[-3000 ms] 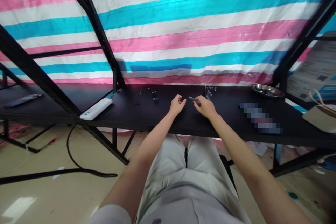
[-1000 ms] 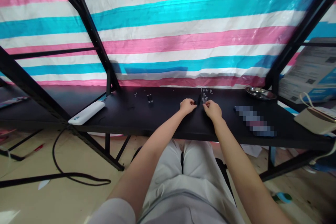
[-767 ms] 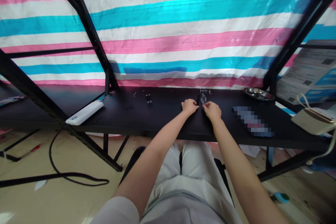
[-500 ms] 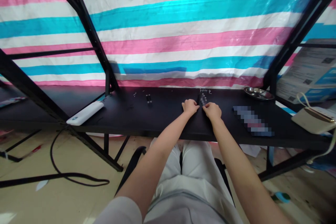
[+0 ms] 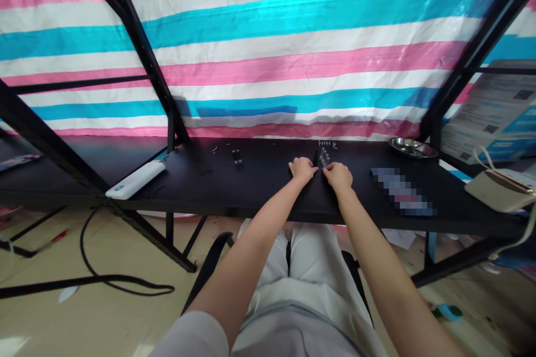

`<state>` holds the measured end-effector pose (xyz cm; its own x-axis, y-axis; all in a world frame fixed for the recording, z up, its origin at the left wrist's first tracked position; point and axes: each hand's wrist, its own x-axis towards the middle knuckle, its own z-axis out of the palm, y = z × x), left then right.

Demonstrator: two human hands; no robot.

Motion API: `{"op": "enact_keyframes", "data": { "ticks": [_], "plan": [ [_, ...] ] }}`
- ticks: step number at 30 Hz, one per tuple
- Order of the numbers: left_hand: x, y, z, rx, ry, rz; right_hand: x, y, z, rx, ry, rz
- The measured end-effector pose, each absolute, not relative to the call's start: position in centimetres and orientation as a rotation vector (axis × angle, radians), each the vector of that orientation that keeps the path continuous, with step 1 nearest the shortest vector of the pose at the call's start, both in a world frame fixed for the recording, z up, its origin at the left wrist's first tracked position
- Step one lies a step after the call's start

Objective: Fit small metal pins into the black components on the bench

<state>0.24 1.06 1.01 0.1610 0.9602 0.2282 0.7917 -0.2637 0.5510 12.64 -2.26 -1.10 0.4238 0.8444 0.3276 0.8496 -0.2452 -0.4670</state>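
Both my hands rest on the black table, close together, with their fingertips almost meeting. My left hand (image 5: 304, 169) is closed, its thumb and fingers at the near end of a small dark upright piece (image 5: 316, 157). From the other side my right hand (image 5: 338, 175) reaches in, fingers pinched at the near end of a small cluster of greyish, see-through knobs (image 5: 324, 156). What exactly sits between the fingertips is too small to tell. Just beyond lies a row of tiny pale pieces (image 5: 325, 144). Two small dark sticks with light ends (image 5: 237, 157) lie farther left.
A white oblong device (image 5: 136, 179) lies at the left by a black frame post. Toward the right are a shiny metal dish (image 5: 412, 148), a blurred-out flat object (image 5: 402, 192) and a beige pouch (image 5: 498, 189). A striped sheet (image 5: 268, 67) hangs behind the black tabletop (image 5: 201, 189).
Very little differs. Both hands keep their place at the small pieces, and the view has shifted very slightly.
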Motion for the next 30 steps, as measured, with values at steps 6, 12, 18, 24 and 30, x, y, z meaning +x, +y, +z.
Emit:
{"op": "enact_keyframes", "data": {
  "ticks": [6, 12, 18, 24, 30],
  "plan": [
    [0.1, 0.8, 0.8, 2.129, 1.671, 0.815, 12.6, -2.4, -1.1, -2.096, -1.458, -0.034],
    [-3.3, 0.4, 2.4, 2.305, 1.608, 0.94, 11.9, -3.3, 0.0, -2.103, -1.472, -0.056],
    [-9.7, 2.7, 7.3, 2.519, 1.641, 1.008, 10.5, -4.1, 0.9, -1.837, -1.374, -0.274],
    [-16.3, 5.8, 11.6, 2.627, 1.778, 0.501, 10.1, -4.1, 0.8, -1.714, -1.418, -0.324],
    [-21.0, 7.1, 12.5, 2.474, 1.899, 0.183, 10.2, -4.0, 0.6, -1.726, -1.427, -0.299]
  ]
}}
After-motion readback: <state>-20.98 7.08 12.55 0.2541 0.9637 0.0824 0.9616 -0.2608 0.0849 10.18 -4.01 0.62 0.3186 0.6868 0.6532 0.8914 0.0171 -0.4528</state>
